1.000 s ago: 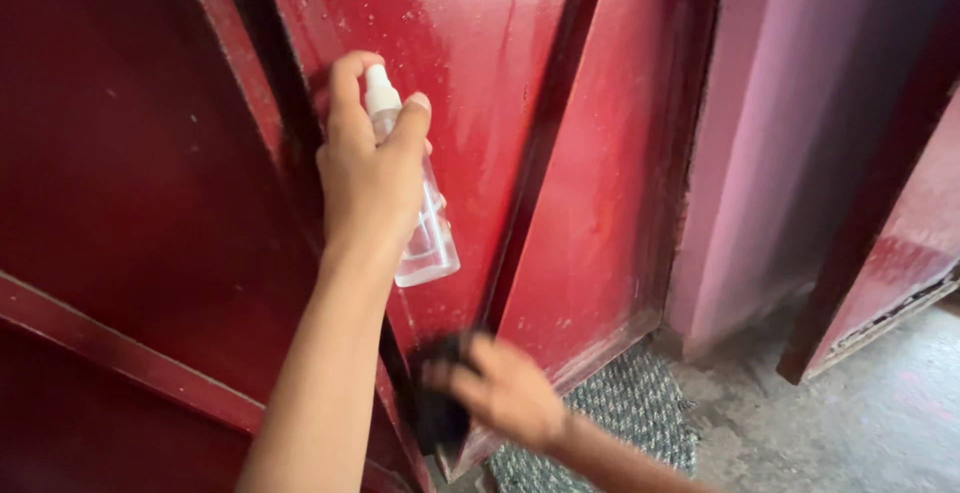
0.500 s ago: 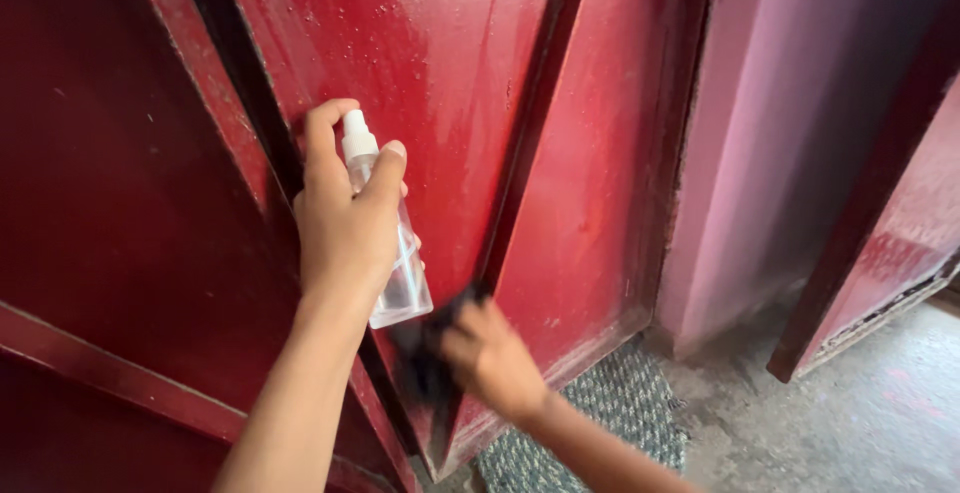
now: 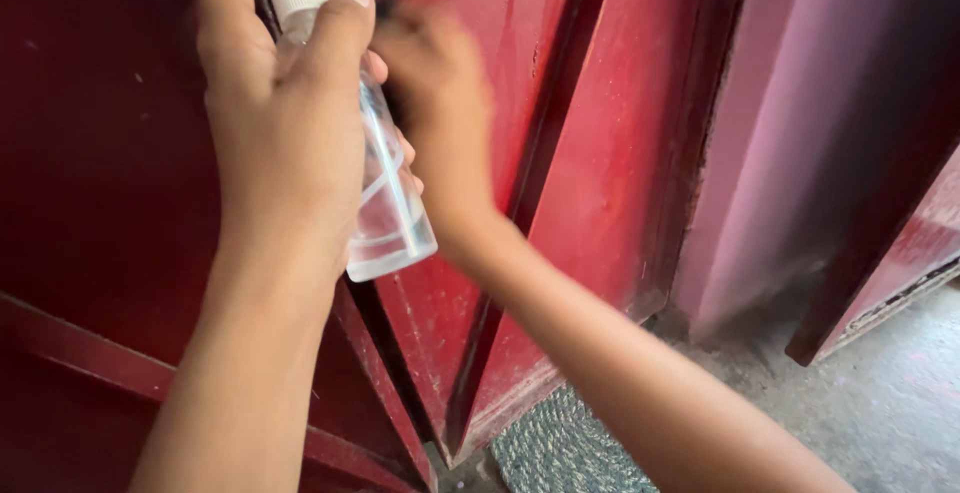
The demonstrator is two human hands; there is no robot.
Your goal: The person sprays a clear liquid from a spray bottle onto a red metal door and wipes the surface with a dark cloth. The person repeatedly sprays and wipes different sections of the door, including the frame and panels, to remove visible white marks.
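My left hand (image 3: 285,123) grips a clear plastic spray bottle (image 3: 385,213) with a white nozzle, held upright close to a red metal door (image 3: 600,153). The bottle holds a little clear liquid. My right hand (image 3: 440,103), blurred by motion, presses against the door panel just right of the bottle. A dark cloth (image 3: 392,5) shows only as a sliver at its fingertips; the rest is hidden behind the hand. The door surface is speckled with droplets.
A pink wall (image 3: 810,133) stands right of the door, with another red panel (image 3: 920,243) at the far right. A grey woven mat (image 3: 560,448) lies at the door's foot on a concrete floor (image 3: 890,403).
My right hand with the dark cloth has swept up the door from near the bottom to beside the bottle. My left hand and the bottle now sit higher and closer in view.
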